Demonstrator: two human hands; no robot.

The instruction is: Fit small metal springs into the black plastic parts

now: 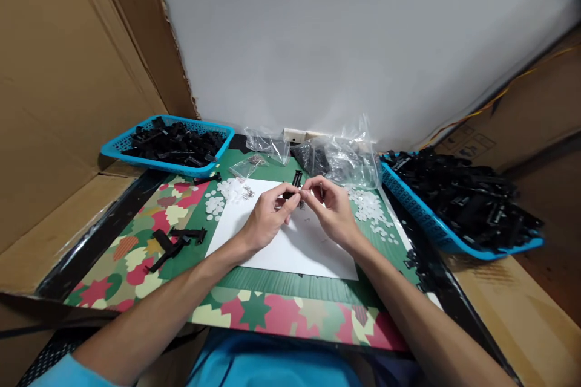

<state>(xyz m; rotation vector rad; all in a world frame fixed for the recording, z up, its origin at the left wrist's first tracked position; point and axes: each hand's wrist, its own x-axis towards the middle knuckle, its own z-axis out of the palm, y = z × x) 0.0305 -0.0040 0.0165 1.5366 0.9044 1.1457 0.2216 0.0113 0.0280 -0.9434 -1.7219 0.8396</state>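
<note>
Over a white paper sheet [281, 252] at the middle of the table, my two hands meet fingertip to fingertip. My left hand [271, 213] is closed in a pinch, and what it holds is too small to name. My right hand [330, 205] also pinches at the same spot, its thumb and forefinger pressed together on something I cannot make out. Just behind the fingertips a narrow black plastic part [297, 178] shows, partly hidden by the hands. Tiny metal pieces [247, 193] lie on the paper's upper left.
Blue baskets of black parts stand at the left [167, 168] and right [476, 252]. White discs lie left [215, 205] and right [370, 208] of the paper. Clear plastic bags [349, 160] sit behind. Loose black parts [170, 246] lie at the left. Cardboard [59, 103] walls the left side.
</note>
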